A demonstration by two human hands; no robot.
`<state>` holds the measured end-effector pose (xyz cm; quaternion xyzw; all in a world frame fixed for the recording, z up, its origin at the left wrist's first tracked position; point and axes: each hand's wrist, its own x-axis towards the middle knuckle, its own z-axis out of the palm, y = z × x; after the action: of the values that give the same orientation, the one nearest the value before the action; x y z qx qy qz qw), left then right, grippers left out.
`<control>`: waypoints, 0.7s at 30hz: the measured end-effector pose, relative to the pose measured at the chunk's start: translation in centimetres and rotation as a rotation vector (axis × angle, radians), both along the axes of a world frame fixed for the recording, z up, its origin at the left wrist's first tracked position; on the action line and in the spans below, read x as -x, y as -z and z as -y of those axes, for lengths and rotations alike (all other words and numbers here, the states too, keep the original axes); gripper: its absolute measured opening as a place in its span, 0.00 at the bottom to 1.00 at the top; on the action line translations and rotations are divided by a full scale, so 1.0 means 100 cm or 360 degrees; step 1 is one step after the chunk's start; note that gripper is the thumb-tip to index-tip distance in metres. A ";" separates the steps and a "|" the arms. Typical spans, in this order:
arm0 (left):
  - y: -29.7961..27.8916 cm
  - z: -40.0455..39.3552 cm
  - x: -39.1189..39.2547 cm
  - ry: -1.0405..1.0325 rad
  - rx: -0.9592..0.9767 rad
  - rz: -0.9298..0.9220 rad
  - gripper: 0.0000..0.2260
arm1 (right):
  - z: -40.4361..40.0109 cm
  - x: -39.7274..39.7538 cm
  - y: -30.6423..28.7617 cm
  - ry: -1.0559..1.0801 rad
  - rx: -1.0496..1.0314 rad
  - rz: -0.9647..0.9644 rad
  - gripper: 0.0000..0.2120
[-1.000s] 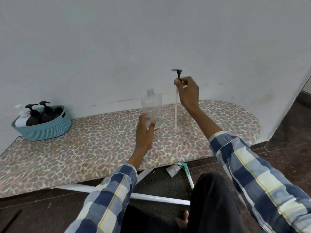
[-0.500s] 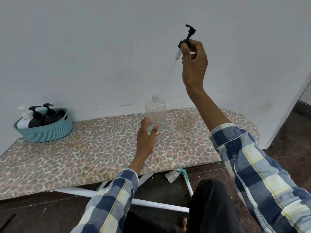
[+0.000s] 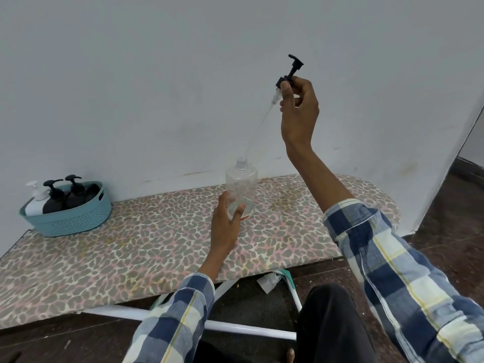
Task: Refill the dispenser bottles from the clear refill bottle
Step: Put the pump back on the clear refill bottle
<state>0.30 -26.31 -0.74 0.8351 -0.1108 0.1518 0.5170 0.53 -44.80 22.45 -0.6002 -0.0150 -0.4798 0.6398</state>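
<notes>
Your right hand [image 3: 298,111] pinches the pump head [image 3: 290,74] at one o'clock; your left hand [image 3: 226,221] grips the clear bottle [image 3: 241,187].

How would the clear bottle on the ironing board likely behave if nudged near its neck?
The clear bottle looks nearly empty, so probably light and easy to shift. It stands tall on a patterned fabric cover, so a push up high might tip it. The left hand gripping its base likely guards against that.
</notes>
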 end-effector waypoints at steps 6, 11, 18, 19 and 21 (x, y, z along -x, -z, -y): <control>0.000 -0.001 0.000 -0.0005 -0.0009 0.0012 0.26 | -0.006 -0.001 0.023 -0.0066 0.0263 -0.0071 0.09; 0.001 0.001 0.000 -0.0013 -0.0014 0.0020 0.26 | -0.016 -0.003 0.061 -0.0219 0.0658 -0.0285 0.07; 0.004 0.000 -0.003 -0.0013 0.0014 0.0018 0.26 | -0.025 -0.007 0.109 -0.0417 0.0975 -0.0503 0.09; 0.004 0.000 -0.004 -0.0016 0.0016 0.0008 0.26 | -0.026 -0.008 0.111 -0.0426 0.0951 -0.0520 0.10; 0.005 0.000 -0.005 -0.0023 0.0021 0.0000 0.26 | -0.030 -0.010 0.110 -0.0428 0.0929 -0.0555 0.11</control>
<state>0.77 -26.28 -1.24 0.8325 -0.1039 0.1562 0.5213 1.51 -41.83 11.43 -0.8230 -0.1206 -0.2574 0.4918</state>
